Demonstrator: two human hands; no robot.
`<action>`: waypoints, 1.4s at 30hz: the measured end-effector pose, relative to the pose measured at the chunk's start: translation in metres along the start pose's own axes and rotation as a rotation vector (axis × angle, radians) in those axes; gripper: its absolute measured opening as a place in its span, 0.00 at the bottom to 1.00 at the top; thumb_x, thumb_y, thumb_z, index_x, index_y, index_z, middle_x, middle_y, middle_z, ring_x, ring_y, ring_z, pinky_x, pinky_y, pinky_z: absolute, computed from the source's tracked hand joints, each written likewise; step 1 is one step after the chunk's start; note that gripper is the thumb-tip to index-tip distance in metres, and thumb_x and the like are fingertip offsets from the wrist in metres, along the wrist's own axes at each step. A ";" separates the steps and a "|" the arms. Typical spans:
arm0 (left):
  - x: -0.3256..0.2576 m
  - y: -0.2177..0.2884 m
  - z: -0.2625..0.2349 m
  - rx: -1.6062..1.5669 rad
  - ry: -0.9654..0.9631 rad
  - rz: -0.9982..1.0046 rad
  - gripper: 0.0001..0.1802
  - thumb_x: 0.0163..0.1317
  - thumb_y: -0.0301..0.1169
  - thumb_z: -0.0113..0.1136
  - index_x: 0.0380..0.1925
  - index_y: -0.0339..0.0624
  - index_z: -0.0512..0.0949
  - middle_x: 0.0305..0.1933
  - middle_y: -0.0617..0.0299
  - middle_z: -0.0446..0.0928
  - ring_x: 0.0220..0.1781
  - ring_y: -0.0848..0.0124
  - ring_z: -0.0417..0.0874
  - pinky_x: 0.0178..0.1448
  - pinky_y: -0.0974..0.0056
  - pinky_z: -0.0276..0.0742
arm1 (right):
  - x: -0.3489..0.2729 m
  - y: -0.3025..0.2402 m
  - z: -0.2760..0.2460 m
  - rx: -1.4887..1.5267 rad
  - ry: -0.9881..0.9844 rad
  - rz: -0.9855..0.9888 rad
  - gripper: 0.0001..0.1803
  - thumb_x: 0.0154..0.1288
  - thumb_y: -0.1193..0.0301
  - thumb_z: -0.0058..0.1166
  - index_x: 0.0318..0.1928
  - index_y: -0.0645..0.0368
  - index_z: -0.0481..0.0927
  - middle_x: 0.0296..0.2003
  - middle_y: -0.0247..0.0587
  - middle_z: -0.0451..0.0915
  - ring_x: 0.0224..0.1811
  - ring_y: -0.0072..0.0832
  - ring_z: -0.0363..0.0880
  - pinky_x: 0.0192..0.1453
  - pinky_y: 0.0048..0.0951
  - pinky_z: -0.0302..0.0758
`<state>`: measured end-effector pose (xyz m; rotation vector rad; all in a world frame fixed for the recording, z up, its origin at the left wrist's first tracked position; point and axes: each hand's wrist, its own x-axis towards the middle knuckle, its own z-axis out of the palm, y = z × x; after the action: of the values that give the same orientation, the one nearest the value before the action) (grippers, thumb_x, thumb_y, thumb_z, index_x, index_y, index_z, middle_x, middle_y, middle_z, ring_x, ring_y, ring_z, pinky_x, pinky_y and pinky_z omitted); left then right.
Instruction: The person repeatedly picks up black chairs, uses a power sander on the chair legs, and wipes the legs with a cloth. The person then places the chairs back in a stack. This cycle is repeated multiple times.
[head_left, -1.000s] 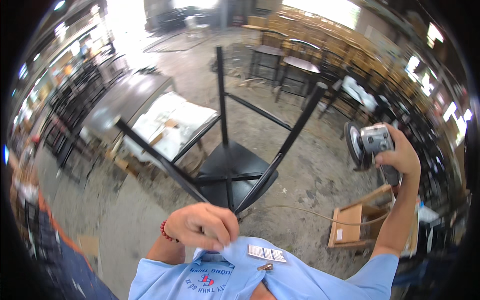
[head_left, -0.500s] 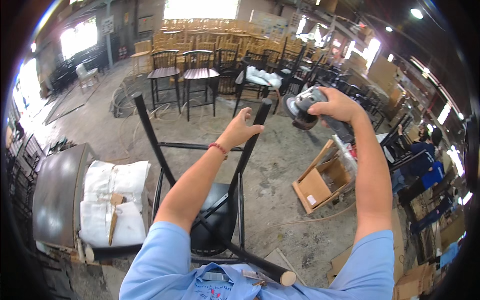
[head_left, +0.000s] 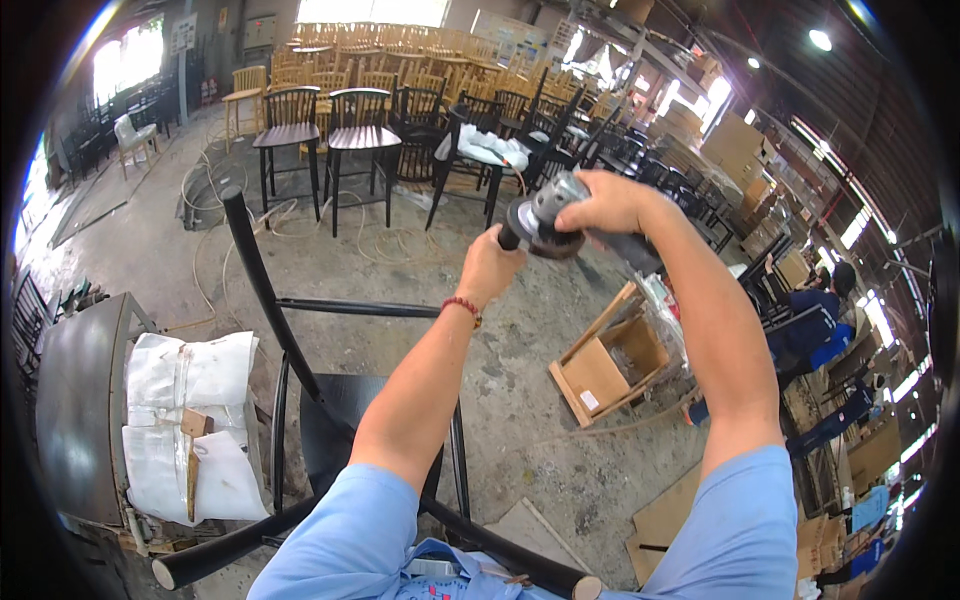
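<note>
An upturned black chair (head_left: 335, 400) stands in front of me, its legs pointing up and outward. My right hand (head_left: 615, 207) is closed around an angle grinder (head_left: 556, 205) with a grey metal head and a dark body. Just left of the grinder, my left hand (head_left: 488, 268) wraps round the top end of the chair's far right leg; my forearm hides most of that leg. The grinder's disc side is right at the leg's end, but I cannot tell whether they touch. The far left leg (head_left: 262, 270) stands untouched. Two nearer legs end in pale bare tips.
Left is a dark metal-sided bench (head_left: 85, 400) with a white padded cover (head_left: 190, 360) and a wooden block on it. A wooden box frame (head_left: 610, 365) sits on the floor to the right. Hoses and rows of chairs (head_left: 360, 125) lie ahead. People work at far right.
My left hand has gone from open beside the leg to gripping its end. The grinder has come left, up to that leg end. The view has shifted right.
</note>
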<state>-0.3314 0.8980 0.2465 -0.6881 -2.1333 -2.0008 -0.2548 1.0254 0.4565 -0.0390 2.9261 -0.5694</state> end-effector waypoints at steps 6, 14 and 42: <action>-0.001 0.010 0.010 0.008 -0.035 -0.006 0.17 0.54 0.36 0.64 0.39 0.34 0.76 0.29 0.53 0.79 0.32 0.62 0.80 0.41 0.58 0.75 | 0.001 0.022 -0.035 -0.200 0.126 0.043 0.32 0.50 0.56 0.67 0.52 0.63 0.76 0.31 0.44 0.82 0.26 0.28 0.82 0.32 0.33 0.77; 0.001 0.002 0.002 0.000 -0.002 0.037 0.16 0.53 0.35 0.63 0.39 0.36 0.76 0.30 0.52 0.79 0.33 0.61 0.80 0.41 0.58 0.75 | 0.001 -0.019 -0.012 -0.049 0.001 0.103 0.28 0.51 0.60 0.66 0.51 0.61 0.76 0.34 0.43 0.81 0.25 0.27 0.80 0.30 0.31 0.78; -0.005 0.012 0.006 -0.005 -0.053 -0.053 0.16 0.52 0.34 0.62 0.38 0.36 0.76 0.32 0.46 0.80 0.37 0.52 0.83 0.42 0.54 0.75 | 0.009 -0.019 -0.030 -0.300 0.020 0.274 0.29 0.51 0.58 0.66 0.51 0.61 0.76 0.32 0.41 0.81 0.25 0.28 0.81 0.32 0.34 0.80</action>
<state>-0.3208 0.9029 0.2552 -0.7001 -2.1992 -2.0376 -0.2686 1.0185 0.4893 0.3279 2.9368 -0.0888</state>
